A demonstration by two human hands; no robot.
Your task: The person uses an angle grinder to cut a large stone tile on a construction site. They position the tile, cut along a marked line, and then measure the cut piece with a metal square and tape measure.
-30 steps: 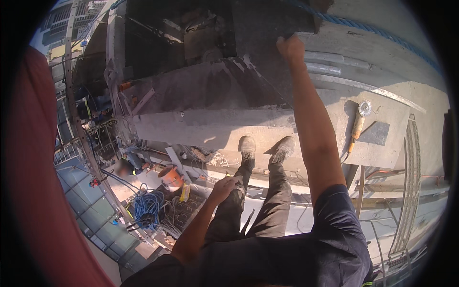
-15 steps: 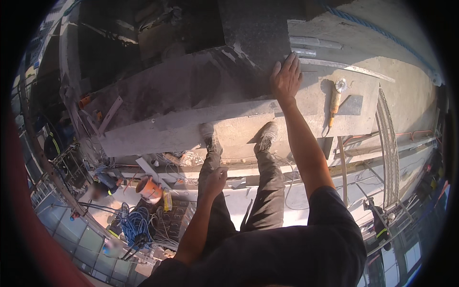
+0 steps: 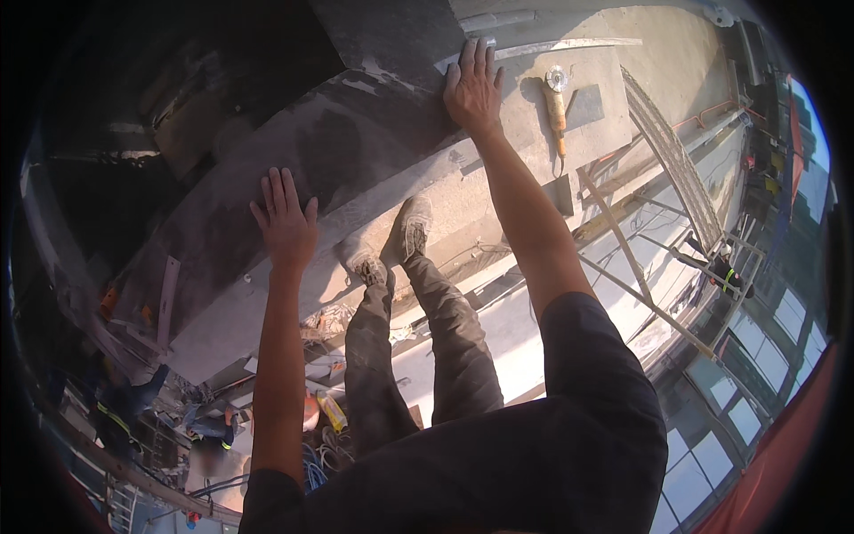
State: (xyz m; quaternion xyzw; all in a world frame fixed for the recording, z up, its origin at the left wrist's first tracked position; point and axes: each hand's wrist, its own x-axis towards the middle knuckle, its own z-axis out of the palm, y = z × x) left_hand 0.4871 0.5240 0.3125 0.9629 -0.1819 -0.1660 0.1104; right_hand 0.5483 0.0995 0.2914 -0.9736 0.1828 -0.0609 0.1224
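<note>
My left hand (image 3: 286, 222) lies flat with fingers spread on the dark, dusty slab surface (image 3: 351, 147) in front of me. Farther right, my right hand (image 3: 476, 96) rests palm down at the edge of an upright dark panel (image 3: 396, 36), fingers extended. Neither hand grips anything. Just right of the right hand, an angle grinder (image 3: 556, 111) with a yellowish body lies on the pale ledge, its disc pointing away. A small grey tile piece (image 3: 585, 105) sits beside it. Deep shadow hides much of the area beyond the slab.
My shoes (image 3: 414, 227) stand on a dusty pale ledge. A long perforated metal strip (image 3: 672, 151) and a scaffold pole (image 3: 614, 222) are at right. A straight light bar (image 3: 167, 303) lies at left. People (image 3: 725, 271) are on the lower level, near cables (image 3: 313, 467).
My left hand has moved from beside my knee forward onto the dark slab. The view has turned and shifted rightward; my right hand stays by the panel edge.
</note>
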